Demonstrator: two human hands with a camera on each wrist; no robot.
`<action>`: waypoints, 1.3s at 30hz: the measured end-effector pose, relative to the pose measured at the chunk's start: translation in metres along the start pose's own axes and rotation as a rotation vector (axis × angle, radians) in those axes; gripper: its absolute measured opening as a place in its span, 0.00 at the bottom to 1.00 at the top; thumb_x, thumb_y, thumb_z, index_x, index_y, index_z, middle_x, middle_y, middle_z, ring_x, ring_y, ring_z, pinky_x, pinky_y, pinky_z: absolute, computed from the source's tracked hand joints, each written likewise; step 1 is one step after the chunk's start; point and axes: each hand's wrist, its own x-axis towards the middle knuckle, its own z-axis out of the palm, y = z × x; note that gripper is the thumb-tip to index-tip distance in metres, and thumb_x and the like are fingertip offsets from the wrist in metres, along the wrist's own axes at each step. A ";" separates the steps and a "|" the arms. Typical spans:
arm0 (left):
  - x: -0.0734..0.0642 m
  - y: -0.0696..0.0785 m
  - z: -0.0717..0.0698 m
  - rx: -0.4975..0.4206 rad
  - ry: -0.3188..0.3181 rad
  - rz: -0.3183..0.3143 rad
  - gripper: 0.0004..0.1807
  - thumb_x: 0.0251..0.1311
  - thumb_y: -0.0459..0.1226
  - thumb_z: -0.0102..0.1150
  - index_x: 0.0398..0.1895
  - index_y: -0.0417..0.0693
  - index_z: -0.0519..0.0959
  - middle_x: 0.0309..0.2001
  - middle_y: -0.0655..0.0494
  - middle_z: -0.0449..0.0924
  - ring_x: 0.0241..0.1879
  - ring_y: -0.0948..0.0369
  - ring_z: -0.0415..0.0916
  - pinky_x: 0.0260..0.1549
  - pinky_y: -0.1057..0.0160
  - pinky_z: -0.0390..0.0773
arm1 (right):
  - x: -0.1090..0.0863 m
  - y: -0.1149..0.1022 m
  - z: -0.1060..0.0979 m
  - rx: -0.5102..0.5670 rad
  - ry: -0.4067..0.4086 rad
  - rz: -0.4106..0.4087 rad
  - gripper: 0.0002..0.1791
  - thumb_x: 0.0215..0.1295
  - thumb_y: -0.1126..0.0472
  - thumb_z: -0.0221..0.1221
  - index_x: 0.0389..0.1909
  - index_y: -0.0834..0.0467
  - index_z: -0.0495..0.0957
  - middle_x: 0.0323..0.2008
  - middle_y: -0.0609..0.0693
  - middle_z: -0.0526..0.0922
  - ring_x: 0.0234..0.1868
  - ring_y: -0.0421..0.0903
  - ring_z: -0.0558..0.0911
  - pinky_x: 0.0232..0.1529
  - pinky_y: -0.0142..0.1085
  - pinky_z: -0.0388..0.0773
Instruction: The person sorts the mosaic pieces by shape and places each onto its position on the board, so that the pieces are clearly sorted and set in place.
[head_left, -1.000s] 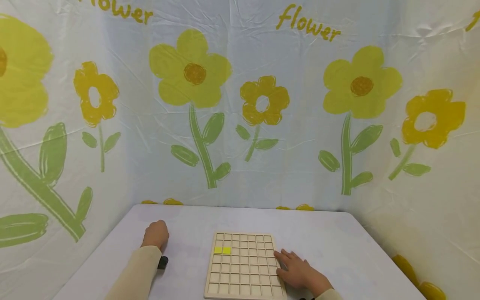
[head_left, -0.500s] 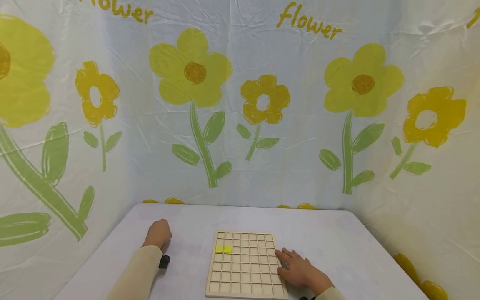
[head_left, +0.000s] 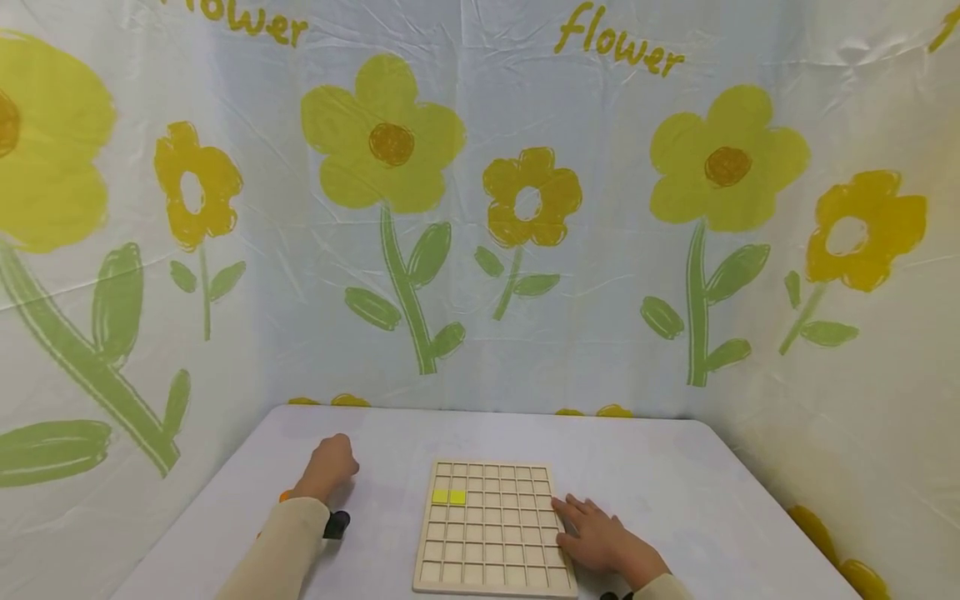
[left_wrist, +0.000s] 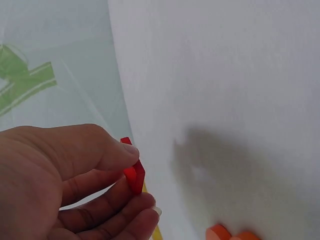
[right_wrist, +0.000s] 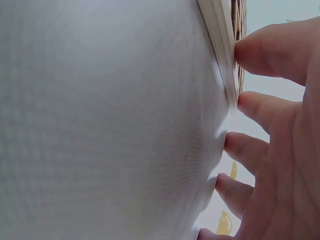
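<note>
Right hand (head_left: 606,537) is touching the edge of a gridded board (head_left: 496,532), two yellow squares (head_left: 457,497) on it, left hand (head_left: 330,468) well apart, flowery fabric (head_left: 581,354) behind the table (head_left: 645,467).

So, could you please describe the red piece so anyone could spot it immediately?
Over the white table, left of the gridded board, is the left hand. It pinches the red piece, whose colour sets it apart from the orange pieces nearby and the board's yellow squares.
</note>
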 end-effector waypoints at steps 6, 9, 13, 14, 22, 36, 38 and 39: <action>-0.008 0.017 -0.004 0.025 0.024 0.066 0.09 0.54 0.28 0.58 0.37 0.29 0.76 0.30 0.45 0.79 0.28 0.55 0.74 0.33 0.55 0.79 | -0.001 0.000 -0.001 0.004 0.008 -0.008 0.30 0.65 0.46 0.54 0.68 0.51 0.68 0.69 0.59 0.66 0.70 0.67 0.60 0.61 0.73 0.53; -0.011 0.023 -0.003 0.048 0.042 0.087 0.08 0.53 0.27 0.58 0.35 0.30 0.77 0.28 0.46 0.79 0.28 0.55 0.74 0.32 0.56 0.79 | -0.001 0.001 -0.001 0.000 0.006 -0.005 0.30 0.65 0.46 0.54 0.68 0.51 0.68 0.70 0.59 0.66 0.70 0.67 0.61 0.61 0.73 0.53; -0.014 0.032 -0.003 0.054 0.044 0.110 0.08 0.51 0.27 0.59 0.35 0.31 0.77 0.29 0.47 0.79 0.29 0.55 0.74 0.32 0.56 0.79 | 0.000 0.001 -0.002 -0.001 0.002 0.002 0.30 0.65 0.46 0.54 0.67 0.51 0.68 0.70 0.59 0.65 0.70 0.68 0.60 0.61 0.73 0.52; -0.015 0.035 -0.002 0.050 0.038 0.113 0.08 0.52 0.27 0.59 0.35 0.32 0.77 0.29 0.47 0.79 0.29 0.55 0.74 0.32 0.56 0.78 | 0.000 0.001 -0.002 -0.001 0.002 0.003 0.30 0.65 0.46 0.54 0.67 0.51 0.68 0.70 0.59 0.65 0.71 0.68 0.60 0.61 0.73 0.52; -0.024 0.059 0.008 0.044 0.012 0.147 0.07 0.52 0.27 0.63 0.35 0.33 0.78 0.30 0.49 0.78 0.29 0.56 0.71 0.32 0.58 0.78 | -0.002 0.002 -0.002 0.006 -0.002 -0.001 0.30 0.65 0.47 0.54 0.68 0.51 0.67 0.70 0.59 0.65 0.71 0.68 0.60 0.61 0.73 0.51; -0.039 0.097 0.030 0.020 -0.062 0.171 0.09 0.53 0.28 0.65 0.37 0.37 0.79 0.31 0.52 0.76 0.31 0.58 0.70 0.33 0.61 0.77 | -0.001 0.007 0.000 -0.024 0.009 -0.009 0.32 0.65 0.45 0.54 0.68 0.51 0.66 0.70 0.57 0.65 0.71 0.67 0.60 0.61 0.73 0.51; -0.042 0.102 0.032 0.015 -0.074 0.178 0.09 0.53 0.28 0.64 0.38 0.37 0.79 0.31 0.52 0.76 0.31 0.59 0.70 0.32 0.61 0.77 | -0.001 0.007 0.000 -0.020 0.006 -0.008 0.31 0.66 0.45 0.54 0.68 0.51 0.67 0.70 0.58 0.65 0.71 0.67 0.60 0.61 0.73 0.51; -0.043 0.104 0.033 0.012 -0.077 0.184 0.08 0.53 0.28 0.64 0.37 0.37 0.79 0.31 0.52 0.76 0.31 0.59 0.70 0.32 0.62 0.76 | -0.001 0.008 0.000 -0.018 0.005 -0.008 0.31 0.65 0.45 0.54 0.68 0.51 0.67 0.70 0.58 0.65 0.71 0.67 0.60 0.61 0.73 0.51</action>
